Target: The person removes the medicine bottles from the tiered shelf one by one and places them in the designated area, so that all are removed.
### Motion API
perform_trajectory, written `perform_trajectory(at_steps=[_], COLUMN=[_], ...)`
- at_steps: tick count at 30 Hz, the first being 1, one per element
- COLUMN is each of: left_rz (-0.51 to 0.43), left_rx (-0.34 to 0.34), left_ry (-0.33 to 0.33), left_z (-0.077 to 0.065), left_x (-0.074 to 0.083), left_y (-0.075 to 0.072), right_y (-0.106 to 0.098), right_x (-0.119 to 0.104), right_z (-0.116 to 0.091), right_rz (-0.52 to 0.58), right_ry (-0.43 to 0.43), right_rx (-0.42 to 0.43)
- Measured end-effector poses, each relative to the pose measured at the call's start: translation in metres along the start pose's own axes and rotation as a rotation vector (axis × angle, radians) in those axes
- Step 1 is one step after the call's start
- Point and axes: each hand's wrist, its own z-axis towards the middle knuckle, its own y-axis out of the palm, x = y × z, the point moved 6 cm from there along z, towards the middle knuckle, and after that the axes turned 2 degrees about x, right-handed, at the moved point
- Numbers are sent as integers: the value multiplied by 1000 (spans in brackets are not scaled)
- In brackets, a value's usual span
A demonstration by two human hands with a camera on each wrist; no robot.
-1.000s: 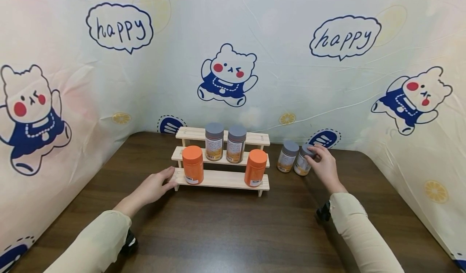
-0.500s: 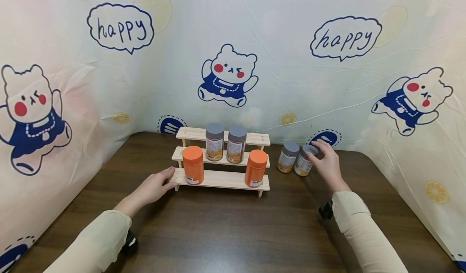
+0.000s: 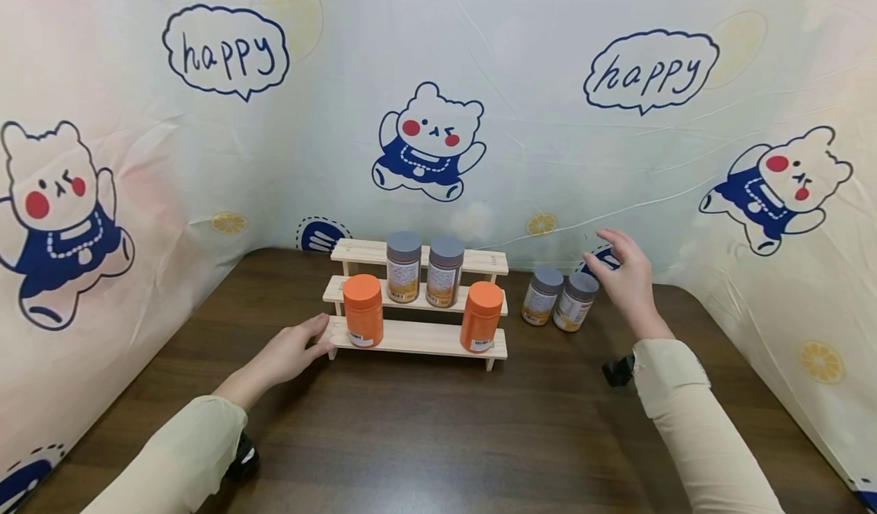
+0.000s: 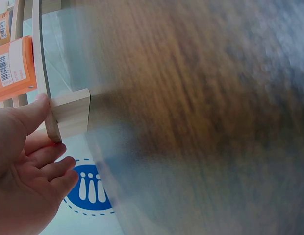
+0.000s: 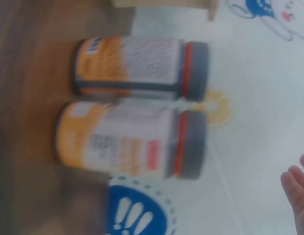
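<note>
Bear-printed cloth (image 3: pixel 534 80) is hanging around the brown wood-grain table (image 3: pixel 438 430). My left hand (image 3: pixel 284 354) is pinching the wooden rack (image 3: pixel 421 336) by its lowest step's left end; two orange jars (image 3: pixel 364 312) and two grey-lidded jars (image 3: pixel 404 268) are standing on its steps. Rightward, another grey-lidded pair (image 3: pixel 575 303) is standing on the table, my right hand (image 3: pixel 626 282) hovering nearby, fingers wide.

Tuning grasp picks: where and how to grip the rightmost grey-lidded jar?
Likely by the lid, pinched front to back, coming from above and right, where the right hand is. The rightmost jar stands upright, lid exposed; the neighbouring jar stands close on its left, leaving little finger room there.
</note>
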Motion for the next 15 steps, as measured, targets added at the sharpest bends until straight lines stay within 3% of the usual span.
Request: perform_trajectory(at_steps=[15], left_rz=[1], left_rx=[0], left_ry=[-3], left_z=[1], left_x=[-1], left_y=[1], right_y=[26], right_x=[-69], right_z=[18], right_rz=[125], right_ry=[-194], right_rx=[-69])
